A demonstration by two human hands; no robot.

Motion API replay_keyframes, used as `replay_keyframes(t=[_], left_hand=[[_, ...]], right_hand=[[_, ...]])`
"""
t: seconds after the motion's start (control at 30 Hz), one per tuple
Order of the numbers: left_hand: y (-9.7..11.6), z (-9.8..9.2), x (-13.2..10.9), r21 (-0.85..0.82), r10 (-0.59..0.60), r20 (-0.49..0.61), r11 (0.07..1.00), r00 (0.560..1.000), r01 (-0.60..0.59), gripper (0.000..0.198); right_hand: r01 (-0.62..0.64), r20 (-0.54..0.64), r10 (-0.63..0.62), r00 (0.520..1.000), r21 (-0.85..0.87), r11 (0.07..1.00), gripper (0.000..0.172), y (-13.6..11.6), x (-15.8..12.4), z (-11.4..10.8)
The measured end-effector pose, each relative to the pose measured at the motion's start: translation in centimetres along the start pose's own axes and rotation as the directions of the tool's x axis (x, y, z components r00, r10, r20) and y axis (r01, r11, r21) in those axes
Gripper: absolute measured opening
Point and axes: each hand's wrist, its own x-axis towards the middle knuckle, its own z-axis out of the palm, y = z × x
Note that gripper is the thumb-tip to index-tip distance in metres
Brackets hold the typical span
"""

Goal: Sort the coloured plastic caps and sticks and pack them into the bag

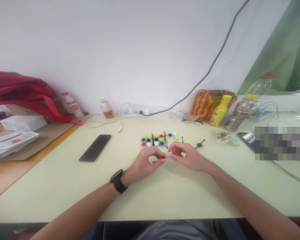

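Note:
My left hand (146, 163), with a black watch on its wrist, pinches a small red piece (162, 157) between thumb and forefinger. It has a round disc and a thin red strip, like a red spinner arrow. My right hand (186, 156) closes thumb and forefinger at the strip's right end; the fingertips partly hide it. Just beyond the hands lie rows of coloured round discs (148, 140) in red, blue, yellow, green, white and black. Thin coloured arrows (165, 139) lie among them. To the right of my right hand rests a black spinner arrow (200, 145) with a round base.
A black phone (95, 148) lies at the left. Along the wall stand a drink bottle (106, 108), a power strip (135, 114), a striped bag (202, 105) and a yellow bottle (220, 111). A small plastic bag of parts (227, 138) lies right. White boxes (20, 133) are stacked left.

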Motion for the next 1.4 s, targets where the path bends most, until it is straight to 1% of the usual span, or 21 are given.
replay_keyframes(t=[0.2, 0.33, 0.4, 0.5, 0.6, 0.67, 0.7, 0.77, 0.8, 0.83, 0.87, 0.93, 0.97, 1.03, 1.07, 1.13, 1.17, 1.23, 1.3, 1.37, 1.4], left_hand=[[0.5, 0.1, 0.3, -0.289, -0.129, 0.090, 0.945, 0.988, 0.150, 0.026], [-0.3, 0.1, 0.5, -0.384, -0.207, 0.019, 0.902, 0.978, 0.198, 0.031], [-0.7, 0.1, 0.6, -0.423, -0.246, -0.018, 0.880, 0.969, 0.215, 0.031], [-1.2, 0.0, 0.7, -0.483, -0.294, -0.031, 0.841, 0.955, 0.243, 0.030], [-1.4, 0.0, 0.6, -0.522, -0.316, -0.032, 0.814, 0.948, 0.253, 0.031], [-1.5, -0.1, 0.5, -0.530, -0.310, -0.036, 0.812, 0.950, 0.245, 0.030], [-1.5, -0.1, 0.4, -0.531, -0.305, -0.040, 0.813, 0.951, 0.238, 0.030], [-1.6, -0.2, 0.4, -0.527, -0.299, -0.056, 0.819, 0.953, 0.226, 0.029], [-1.6, -0.2, 0.4, -0.524, -0.298, -0.063, 0.822, 0.952, 0.223, 0.029], [-1.5, -0.2, 0.4, -0.521, -0.298, -0.064, 0.824, 0.952, 0.223, 0.028], [-1.5, -0.2, 0.4, -0.520, -0.297, -0.062, 0.824, 0.953, 0.224, 0.028], [-1.5, -0.2, 0.4, -0.524, -0.295, -0.047, 0.821, 0.954, 0.228, 0.028], [-1.5, -0.2, 0.5, -0.525, -0.294, -0.044, 0.820, 0.955, 0.228, 0.029], [-1.6, -0.2, 0.5, -0.524, -0.294, -0.046, 0.821, 0.955, 0.228, 0.028], [-1.6, -0.1, 0.5, -0.522, -0.295, -0.049, 0.822, 0.954, 0.228, 0.028], [-1.5, -0.1, 0.5, -0.522, -0.300, -0.050, 0.821, 0.953, 0.231, 0.028], [-1.5, -0.1, 0.5, -0.523, -0.304, -0.051, 0.820, 0.951, 0.234, 0.027], [-1.4, -0.1, 0.5, -0.525, -0.320, -0.057, 0.815, 0.946, 0.244, 0.028], [-1.3, 0.0, 0.5, -0.523, -0.334, -0.063, 0.813, 0.941, 0.254, 0.028], [-1.2, -0.1, 0.5, -0.525, -0.337, -0.065, 0.812, 0.939, 0.255, 0.029], [-1.2, -0.1, 0.5, -0.526, -0.334, -0.065, 0.813, 0.940, 0.252, 0.029]], right_hand=[[0.016, -0.057, -0.013, 0.998, 0.067, 0.998, 0.028, 0.1, 0.3, -0.2], [0.061, -0.233, -0.062, 0.971, -0.012, 0.998, 0.027, 0.3, 0.3, -0.2], [0.079, -0.286, -0.096, 0.953, -0.071, 0.994, 0.029, 0.2, 0.2, -0.2], [0.101, -0.257, -0.120, 0.959, -0.084, 0.991, 0.035, 0.0, -0.1, -0.1], [0.125, -0.223, -0.126, 0.967, -0.021, 0.992, 0.047, -0.1, -0.3, 0.4], [0.109, -0.206, -0.100, 0.973, 0.030, 0.994, 0.038, -0.1, -0.3, 0.6], [0.077, -0.166, -0.068, 0.984, 0.052, 0.996, 0.035, -0.1, -0.3, 0.6], [-0.004, -0.043, 0.007, 0.999, 0.079, 0.997, 0.056, -0.1, -0.1, 0.5], [-0.031, 0.003, 0.031, 1.000, 0.083, 0.996, 0.063, -0.1, -0.1, 0.4], [-0.040, 0.020, 0.038, 0.999, 0.082, 0.996, 0.063, -0.1, 0.0, 0.3], [-0.030, -0.002, 0.030, 1.000, 0.081, 0.996, 0.060, -0.1, 0.0, 0.3], [0.022, -0.095, -0.015, 0.995, 0.080, 0.997, 0.042, -0.1, 0.0, 0.5], [0.048, -0.131, -0.037, 0.991, 0.082, 0.995, 0.040, -0.1, 0.0, 0.7], [0.086, -0.175, -0.067, 0.982, 0.100, 0.991, 0.052, 0.0, -0.2, 1.0], [0.092, -0.188, -0.070, 0.980, 0.108, 0.990, 0.053, 0.0, -0.3, 1.2], [0.059, -0.168, -0.037, 0.985, 0.128, 0.990, 0.040, 0.1, -0.3, 1.1], [0.027, -0.131, -0.008, 0.991, 0.148, 0.989, 0.039, 0.1, -0.3, 1.0], [-0.024, -0.051, 0.034, 0.998, 0.198, 0.980, 0.060, 0.3, -0.2, 0.6], [-0.030, -0.036, 0.040, 0.999, 0.244, 0.969, 0.069, 0.4, 0.1, 0.1], [-0.005, -0.088, 0.029, 0.996, 0.258, 0.966, 0.066, 0.5, 0.3, -0.1], [0.002, -0.105, 0.027, 0.994, 0.262, 0.965, 0.060, 0.4, 0.3, -0.1]])
